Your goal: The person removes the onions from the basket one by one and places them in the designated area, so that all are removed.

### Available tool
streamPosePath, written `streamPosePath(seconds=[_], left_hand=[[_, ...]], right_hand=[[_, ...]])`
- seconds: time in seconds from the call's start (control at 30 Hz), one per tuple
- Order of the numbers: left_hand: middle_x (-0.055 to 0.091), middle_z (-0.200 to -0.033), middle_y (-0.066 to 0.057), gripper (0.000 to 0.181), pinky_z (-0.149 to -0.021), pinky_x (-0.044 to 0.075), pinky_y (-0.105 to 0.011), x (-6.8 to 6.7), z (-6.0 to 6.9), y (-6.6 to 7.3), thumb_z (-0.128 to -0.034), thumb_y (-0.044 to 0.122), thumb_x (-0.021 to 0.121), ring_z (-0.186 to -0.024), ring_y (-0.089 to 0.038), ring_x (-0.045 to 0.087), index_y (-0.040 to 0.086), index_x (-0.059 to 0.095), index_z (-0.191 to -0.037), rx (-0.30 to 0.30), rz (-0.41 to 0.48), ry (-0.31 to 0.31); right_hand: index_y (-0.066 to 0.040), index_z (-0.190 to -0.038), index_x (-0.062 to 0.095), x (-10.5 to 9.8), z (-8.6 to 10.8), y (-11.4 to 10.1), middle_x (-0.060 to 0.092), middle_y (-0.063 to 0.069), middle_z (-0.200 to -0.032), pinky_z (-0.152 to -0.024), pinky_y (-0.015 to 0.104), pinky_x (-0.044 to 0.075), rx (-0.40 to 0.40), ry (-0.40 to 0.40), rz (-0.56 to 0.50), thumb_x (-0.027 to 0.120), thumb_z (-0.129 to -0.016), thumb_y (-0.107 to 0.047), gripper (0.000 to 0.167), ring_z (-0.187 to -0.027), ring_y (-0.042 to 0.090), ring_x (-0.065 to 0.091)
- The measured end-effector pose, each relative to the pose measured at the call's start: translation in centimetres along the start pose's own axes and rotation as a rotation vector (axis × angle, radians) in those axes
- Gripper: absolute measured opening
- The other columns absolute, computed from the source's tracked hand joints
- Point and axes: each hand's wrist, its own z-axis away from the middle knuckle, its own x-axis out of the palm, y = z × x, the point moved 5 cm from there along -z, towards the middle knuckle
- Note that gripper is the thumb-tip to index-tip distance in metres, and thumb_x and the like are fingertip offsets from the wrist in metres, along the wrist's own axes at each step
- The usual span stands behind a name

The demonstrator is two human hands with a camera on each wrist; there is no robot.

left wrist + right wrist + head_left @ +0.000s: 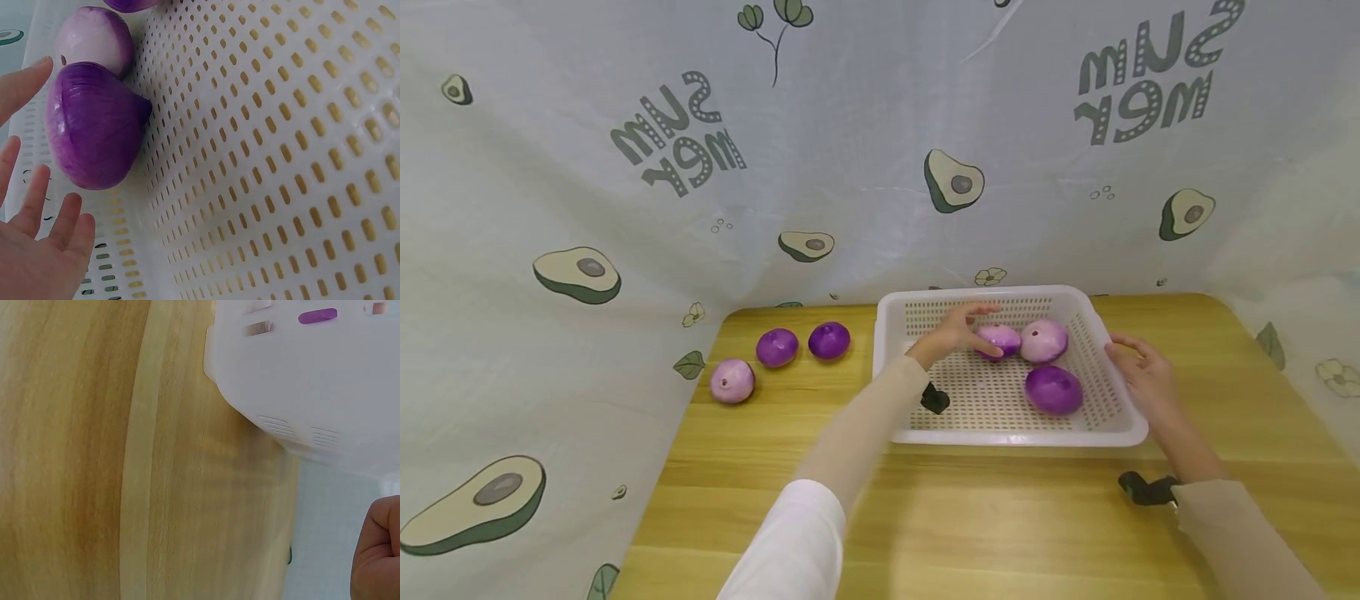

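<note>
Right hand point(377, 553) partly beyond the right wrist view's edge.

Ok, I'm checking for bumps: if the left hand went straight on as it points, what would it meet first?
The left hand would probably meet the nearest onion in the white basket first, though whether they already touch is unclear.

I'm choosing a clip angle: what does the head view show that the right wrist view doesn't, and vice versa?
Head only: the left hand, the inside of the basket with three onions, and three loose onions to its left.
Right wrist only: the basket's outer surface close up, with a purple patch showing through one slot.
Both: the basket, the wooden table and the right hand, though the wrist view catches only part of each.
</note>
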Motion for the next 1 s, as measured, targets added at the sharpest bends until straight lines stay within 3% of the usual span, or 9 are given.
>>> streamPosePath(seconds=[0.33,0.57,0.83,1.0], left_hand=[[0.053,-0.143,-0.005,0.08,-0.103,0.045,-0.032,1.1,-0.3,-0.3,-0.0647,-0.011,0.088,-0.13,-0.03,0.048,0.011,0.06,-0.137,0.045,0.024,0.001],[0.059,-0.138,-0.006,0.081,-0.103,0.043,-0.024,1.8,-0.2,-0.6,-0.0631,-0.013,0.088,-0.125,-0.021,0.055,0.01,0.061,-0.136,0.042,-0.035,0.026],[0.058,-0.138,-0.002,0.074,-0.106,0.042,-0.028,2.3,-0.2,-1.0,-0.0635,-0.011,0.089,-0.127,-0.02,0.052,0.015,0.067,-0.129,-0.025,-0.108,0.089],[0.058,-0.138,-0.006,0.073,-0.103,0.044,-0.028,2.3,0.0,-0.9,-0.0659,-0.01,0.088,-0.124,-0.021,0.055,0.012,0.065,-0.132,-0.013,-0.07,0.067]], right_hand=[[-0.038,-0.112,0.058,0.1,0.2,-0.5,0.07,-0.018,-0.08,-0.055,0.023,0.057,0.005,0.008,0.012,0.056,-0.103,-0.027,0.014,-0.067,0.004,0.069],[-0.037,-0.11,0.059,0.2,0.3,-0.5,0.071,-0.016,-0.079,-0.055,0.023,0.057,0.011,0.005,-0.023,0.057,-0.103,-0.025,0.015,-0.066,0.006,0.069],[-0.036,-0.112,0.059,0.1,0.2,-0.1,0.072,-0.014,-0.082,-0.056,0.025,0.058,0.026,-0.009,-0.083,0.058,-0.102,-0.027,0.014,-0.069,0.007,0.07],[-0.036,-0.114,0.058,0.0,0.3,0.0,0.072,-0.014,-0.084,-0.057,0.027,0.059,0.024,-0.013,-0.046,0.059,-0.102,-0.031,0.014,-0.07,0.008,0.071]])
